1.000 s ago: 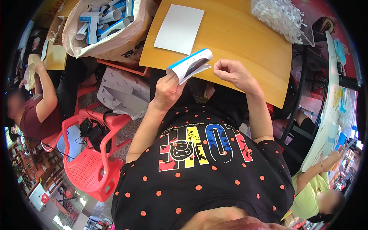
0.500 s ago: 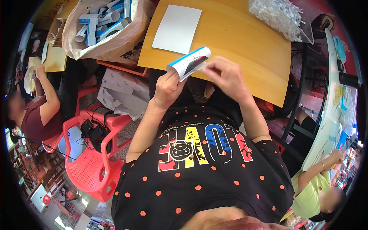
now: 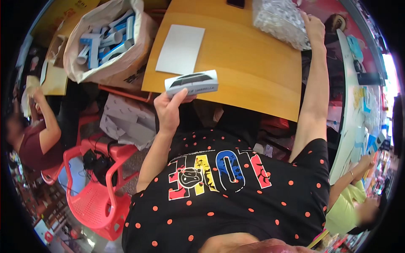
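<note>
"What do you have on the head camera?"

"I have the left hand [image 3: 170,110] holding a white, dark-printed sleeve of curled card [image 3: 192,83] just above the near edge of the yellow-brown wooden table [image 3: 249,69]. The thumb is closed over its near face; the other fingers are mostly hidden. I'd guess that pinch stops the curl springing open."

"And the right hand [image 3: 314,28]?"

"Stretched to the table's far right, beside a heap of thin, translucent white strips [image 3: 279,22]. The fingers look partly bent, but I can't tell how far apart they are or whether they have hold of anything."

"Why are the strips over there?"

"My reading: off to one side, they leave the middle free while staying within arm's reach. The flat white rectangular paper [image 3: 180,48] lies left, near the big cream woven bag [image 3: 122,69] of blue-and-white card tubes [image 3: 112,39], probably for similar convenience."
</note>
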Demonstrator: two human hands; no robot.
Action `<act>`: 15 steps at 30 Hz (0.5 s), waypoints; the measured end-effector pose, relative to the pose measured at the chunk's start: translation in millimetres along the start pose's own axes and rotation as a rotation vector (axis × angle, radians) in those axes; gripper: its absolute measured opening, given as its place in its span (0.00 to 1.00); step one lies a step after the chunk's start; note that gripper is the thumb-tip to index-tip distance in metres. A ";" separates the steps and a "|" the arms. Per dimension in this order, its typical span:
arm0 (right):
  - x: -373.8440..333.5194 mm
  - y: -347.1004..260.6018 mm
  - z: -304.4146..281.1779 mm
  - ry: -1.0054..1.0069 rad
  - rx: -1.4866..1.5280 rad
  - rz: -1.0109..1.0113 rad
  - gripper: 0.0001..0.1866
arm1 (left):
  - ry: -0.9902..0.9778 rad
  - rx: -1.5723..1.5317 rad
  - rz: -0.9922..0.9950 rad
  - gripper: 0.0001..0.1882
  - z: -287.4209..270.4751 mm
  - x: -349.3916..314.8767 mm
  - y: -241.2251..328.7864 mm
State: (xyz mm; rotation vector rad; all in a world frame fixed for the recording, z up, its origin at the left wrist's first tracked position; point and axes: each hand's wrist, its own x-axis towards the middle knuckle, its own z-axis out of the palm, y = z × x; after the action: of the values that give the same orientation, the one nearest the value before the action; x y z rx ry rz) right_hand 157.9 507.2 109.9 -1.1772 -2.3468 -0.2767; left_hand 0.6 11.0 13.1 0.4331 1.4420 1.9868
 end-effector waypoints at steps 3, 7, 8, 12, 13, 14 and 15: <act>-31.4 -38.7 6.0 0.264 0.295 -0.017 0.20 | 0.051 -0.191 -0.033 0.10 -2.3 10.0 0.8; -158.5 -182.1 -45.8 -0.046 1.154 -0.078 0.08 | 0.118 -0.275 -0.073 0.10 -3.4 10.3 2.3; -184.2 -200.4 -53.9 -0.213 1.269 -0.029 0.05 | 0.113 -0.295 -0.086 0.10 -0.8 12.1 2.6; -236.6 -238.6 -54.7 -0.369 1.366 0.082 0.05 | 0.111 -0.282 -0.081 0.09 4.9 19.3 3.0; -240.5 -240.5 -52.1 -0.381 1.369 0.101 0.05 | 0.111 -0.274 -0.076 0.10 5.5 19.4 2.3; -242.2 -240.8 -49.3 -0.377 1.387 0.113 0.05 | 0.111 -0.266 -0.070 0.10 5.6 19.0 1.6; -242.3 -240.7 -47.0 -0.372 1.399 0.123 0.05 | 0.110 -0.264 -0.065 0.10 6.5 19.3 0.6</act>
State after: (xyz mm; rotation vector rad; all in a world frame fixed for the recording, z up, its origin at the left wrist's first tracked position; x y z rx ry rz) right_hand 104.7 175.0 34.8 -0.6042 -1.9087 1.4773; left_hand -10.0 28.3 13.9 0.1621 1.2169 2.1387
